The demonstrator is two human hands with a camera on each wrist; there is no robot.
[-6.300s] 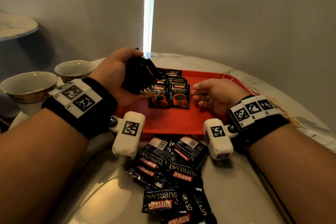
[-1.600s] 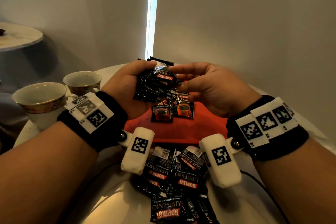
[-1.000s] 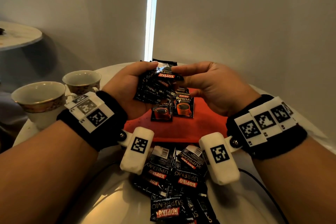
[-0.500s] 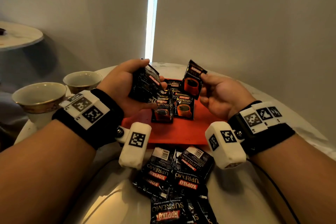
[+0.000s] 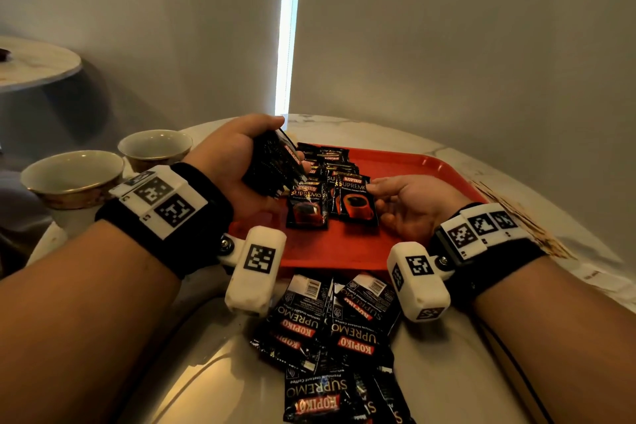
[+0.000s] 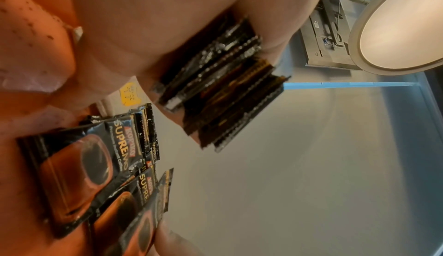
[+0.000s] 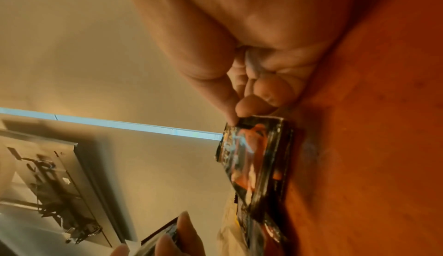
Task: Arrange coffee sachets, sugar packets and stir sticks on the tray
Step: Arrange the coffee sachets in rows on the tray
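Note:
On the marble table lies a red tray [image 5: 416,165] carrying two overlapping rows of black Kopiko coffee sachets [image 5: 308,206]. My left hand [image 5: 278,144] hovers over the tray's left part and grips a thick stack of sachets [image 5: 272,165], whose edges [image 6: 220,89] show in the left wrist view. My right hand [image 5: 373,191] is low on the tray. It pinches the top corner of the front sachet [image 5: 354,201] of the right row, which lies almost flat; the wrist view shows the fingertips [image 7: 233,121] on that sachet [image 7: 258,156].
A loose pile of sachets [image 5: 330,330] lies on the table in front of the tray, between my wrists. Two cups [image 5: 72,175] [image 5: 155,148] stand at the left. Thin wooden sticks [image 5: 516,217] lie right of the tray. A wall is close behind.
My right hand took one sachet off the stack, held it up, and has now brought it down onto the front of the right row. The left hand has sunk slightly with its stack.

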